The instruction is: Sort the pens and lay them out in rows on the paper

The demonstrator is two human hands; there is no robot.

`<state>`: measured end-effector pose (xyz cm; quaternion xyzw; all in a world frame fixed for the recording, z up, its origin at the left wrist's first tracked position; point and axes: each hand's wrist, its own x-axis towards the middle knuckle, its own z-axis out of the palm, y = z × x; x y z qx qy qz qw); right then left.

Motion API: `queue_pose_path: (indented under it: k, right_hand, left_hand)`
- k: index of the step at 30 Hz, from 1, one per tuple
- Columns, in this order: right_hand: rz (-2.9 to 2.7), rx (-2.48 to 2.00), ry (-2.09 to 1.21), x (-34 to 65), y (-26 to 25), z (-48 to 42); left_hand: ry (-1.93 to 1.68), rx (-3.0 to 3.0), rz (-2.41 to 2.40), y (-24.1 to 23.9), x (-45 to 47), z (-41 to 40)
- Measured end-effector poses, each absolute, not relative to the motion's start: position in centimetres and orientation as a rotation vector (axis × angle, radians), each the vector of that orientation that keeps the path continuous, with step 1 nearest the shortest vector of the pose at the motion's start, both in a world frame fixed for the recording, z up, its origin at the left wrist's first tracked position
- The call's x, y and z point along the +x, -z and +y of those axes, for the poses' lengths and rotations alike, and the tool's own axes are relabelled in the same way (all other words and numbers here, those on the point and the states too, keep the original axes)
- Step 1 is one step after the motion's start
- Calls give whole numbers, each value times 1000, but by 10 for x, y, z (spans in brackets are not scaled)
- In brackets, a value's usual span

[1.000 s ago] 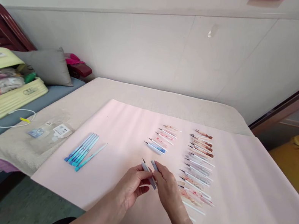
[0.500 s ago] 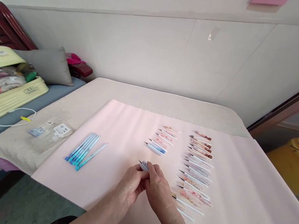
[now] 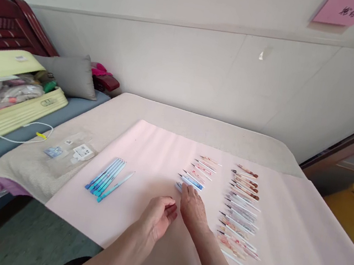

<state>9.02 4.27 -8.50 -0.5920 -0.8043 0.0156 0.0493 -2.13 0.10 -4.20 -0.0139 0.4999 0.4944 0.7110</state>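
Observation:
My right hand (image 3: 193, 206) lies over a light-coloured pen (image 3: 178, 187) at the near end of the middle column, its fingers closed on it against the pink sheet. Only the pen's dark tip end shows; the rest is under the fingers. Just beyond it is a blue pen (image 3: 192, 181), with several pink and white pens (image 3: 204, 169) farther back. My left hand (image 3: 159, 216) hovers beside the right one, empty, with its fingers loosely curled and apart from the thumb.
To the right runs a long column of pens (image 3: 241, 212), some with brown ends. Several blue pens (image 3: 109, 177) lie at the left on the pink sheet (image 3: 145, 154). Clear plastic packaging (image 3: 74, 151) rests on the cloth, near an open yellow case (image 3: 30, 111).
Both hands were together around the pen. Now the right hand has carried it forward to the near end of the middle column, and the left hand has let go. The view has shifted slightly.

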Motion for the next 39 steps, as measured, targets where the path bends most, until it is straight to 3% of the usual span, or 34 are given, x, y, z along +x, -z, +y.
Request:
queue_pose_path:
  k: [13, 22, 39]
  right_hand:
    - [-2440, -2030, 69, 88, 70, 27]
    - [-2462, -1905, 188, 93, 74, 35]
    - [-2370, -2060, 146, 128, 55, 20]
  left_hand:
    - [-1016, -31, 1134, 37, -16, -3]
    - [-1029, -41, 1079, 39, -13, -4]
    - [-1026, -2, 1156, 29, -20, -4]
